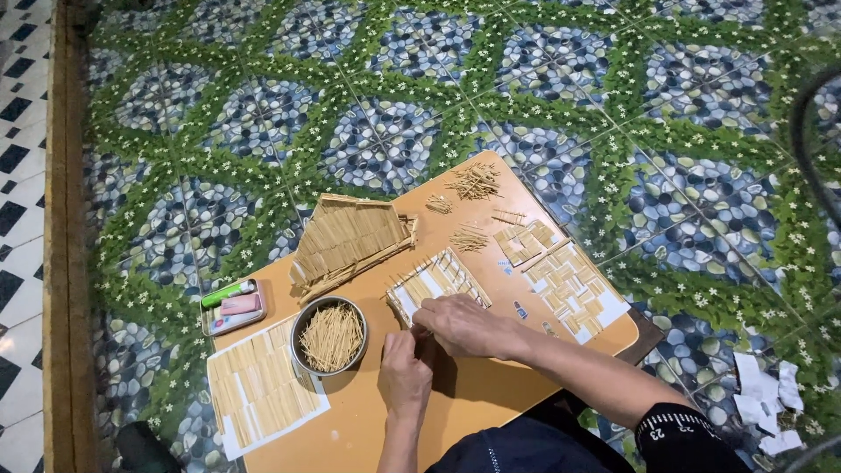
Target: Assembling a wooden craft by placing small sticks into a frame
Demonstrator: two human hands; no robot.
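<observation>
- Where a low wooden table [455,412] sits on a floor [543,96] patterned with blue pebbles and green vines, a person works with both bare hands, seen from above.
- The right hand [464,326] lies palm down on the near edge of a small panel [435,282] made of thin sticks on white paper; its fingers are bent and pressed against the panel, but whether they pinch a stick cannot be told.
- The left hand [405,372] rests on the table just below the panel's near corner, fingers curled together toward the right hand; what it grips, if anything, is hidden.
- The panel lies near the middle of the table, tilted, between a metal bowl [329,335] and a larger sheet of stick squares [574,291].
- The bowl, round and full of loose toothpicks, stands just left of the hands.
- Behind the bowl lies a roof-shaped piece [350,241] built of rows of sticks.
- At the near left corner, a white sheet [261,385] covered in stick rows touches the bowl's base.
- Left of the bowl sits a small tray [233,307] holding a green tube and a pink block.
- Small heaps of loose sticks [476,181] lie at the far end of the table.
- Scraps of white paper [764,403] lie on the floor at the right.
</observation>
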